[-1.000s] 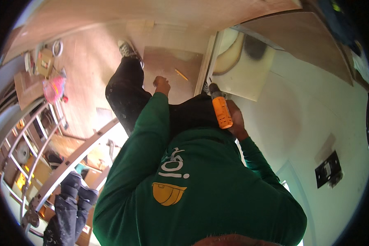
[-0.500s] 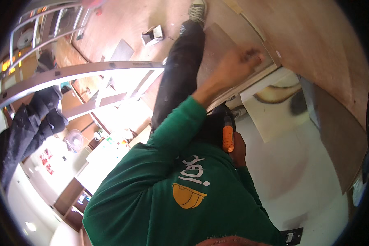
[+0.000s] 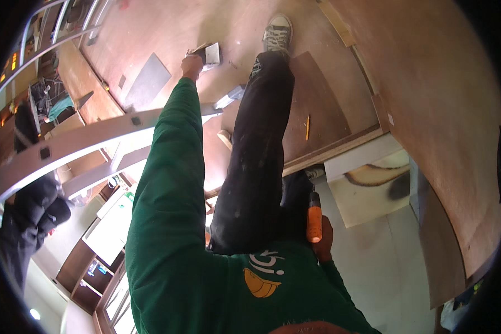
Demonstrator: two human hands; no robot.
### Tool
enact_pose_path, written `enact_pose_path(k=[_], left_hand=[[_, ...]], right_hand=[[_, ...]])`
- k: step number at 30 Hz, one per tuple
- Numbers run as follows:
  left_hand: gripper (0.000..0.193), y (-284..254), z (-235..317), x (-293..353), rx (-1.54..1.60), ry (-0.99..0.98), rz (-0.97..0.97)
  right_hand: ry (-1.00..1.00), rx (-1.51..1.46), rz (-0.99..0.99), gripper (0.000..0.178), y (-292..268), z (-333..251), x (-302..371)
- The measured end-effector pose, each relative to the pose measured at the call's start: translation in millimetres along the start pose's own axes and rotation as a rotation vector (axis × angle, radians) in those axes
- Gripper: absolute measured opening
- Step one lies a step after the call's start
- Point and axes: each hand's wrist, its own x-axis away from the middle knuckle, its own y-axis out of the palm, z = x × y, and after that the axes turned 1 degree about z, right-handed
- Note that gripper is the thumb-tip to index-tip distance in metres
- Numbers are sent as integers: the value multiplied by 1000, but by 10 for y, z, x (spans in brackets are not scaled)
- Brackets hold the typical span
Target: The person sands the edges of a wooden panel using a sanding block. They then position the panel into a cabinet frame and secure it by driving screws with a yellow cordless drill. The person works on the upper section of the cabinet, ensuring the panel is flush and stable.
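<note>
My left arm stretches forward, and my left hand [image 3: 191, 68] is at the side of a small open cardboard box [image 3: 212, 54] on the wooden floor. Its fingertips are hidden at the box's opening, so I cannot tell what they hold. Down by my hip, my right hand [image 3: 326, 239] is wrapped round an orange and black power tool [image 3: 314, 222] that looks like a cordless drill. A yellow pencil [image 3: 308, 128] lies on a brown board [image 3: 323, 106] beside my outstretched leg.
A metal ladder [image 3: 114, 127] slants across the left. A thin grey sheet [image 3: 148, 81] lies on the floor near it. At the right, beyond a wooden edge [image 3: 339, 151], is a lower pale surface with a scorched-looking panel [image 3: 367, 183]. Another person's dark-clothed legs [image 3: 30, 222] show at far left.
My left hand has swung from above the brown board on the right over to the box on the left. The pencil now shows on the board. My right hand keeps the orange tool.
</note>
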Motion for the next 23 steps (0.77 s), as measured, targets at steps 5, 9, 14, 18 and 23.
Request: enact_pose_path(k=[5,9,14,18,23], left_hand=[[37,237,-120,-305,-302,437,59],[37,341,21,-131,-318,282,-15],[37,223,20,-181,-365,127,-23],[37,37,87,-146,-478,80,-78],[47,-88,404,61,-348,198,-1]], right_hand=[[119,94,-49,36,-149,-434,-260],[28,143,-34,32,-164,-429,-456],[12,120,-55,30,-284,-536,-606],[73,0,-59,27,-258,-348,-601],[-51,-152,19,26,-203,-292,-476]])
